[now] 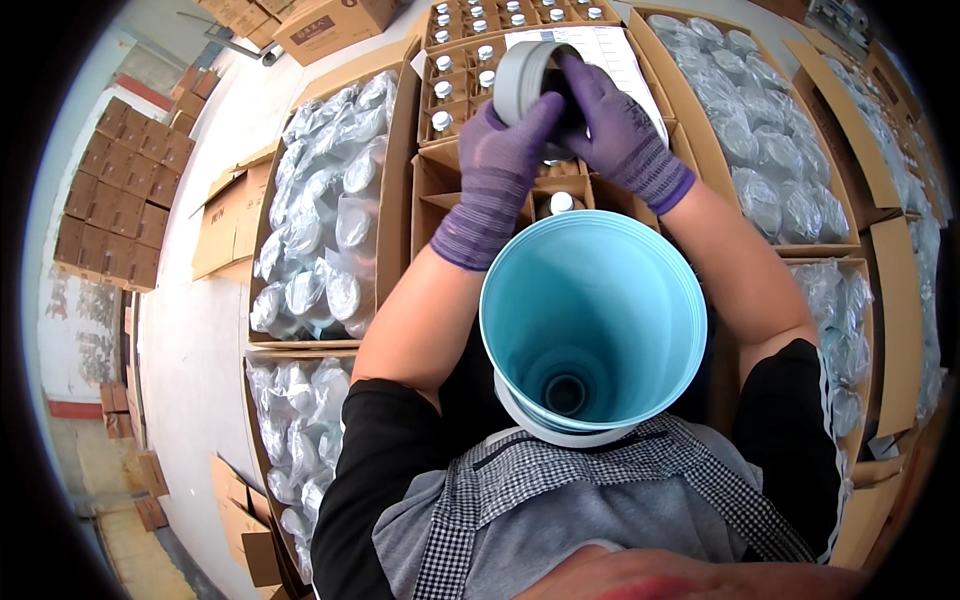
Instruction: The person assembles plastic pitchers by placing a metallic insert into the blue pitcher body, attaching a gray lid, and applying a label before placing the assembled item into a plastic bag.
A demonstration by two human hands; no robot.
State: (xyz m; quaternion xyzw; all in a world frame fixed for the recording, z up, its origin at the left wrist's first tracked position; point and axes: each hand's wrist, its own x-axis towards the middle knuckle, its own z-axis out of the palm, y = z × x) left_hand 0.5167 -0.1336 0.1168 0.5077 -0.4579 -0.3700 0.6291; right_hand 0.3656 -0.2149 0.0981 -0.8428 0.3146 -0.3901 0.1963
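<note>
— Where's the grey lid?

— Above the divided carton (470, 190), clamped in my left hand (497, 175) while my right hand (620, 135) closes round its far side — two grips steady it. The blue tube stack (590, 320) leans against my apron, close by.

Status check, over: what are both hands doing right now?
Left hand and right hand, both gloved, grip a grey round cap. Divided bottle carton below. Blue tube stack stands between the forearms.

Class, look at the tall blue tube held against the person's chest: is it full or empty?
Empty: the blue tube shows bare inner walls down to its dark, narrow bottom.
</note>
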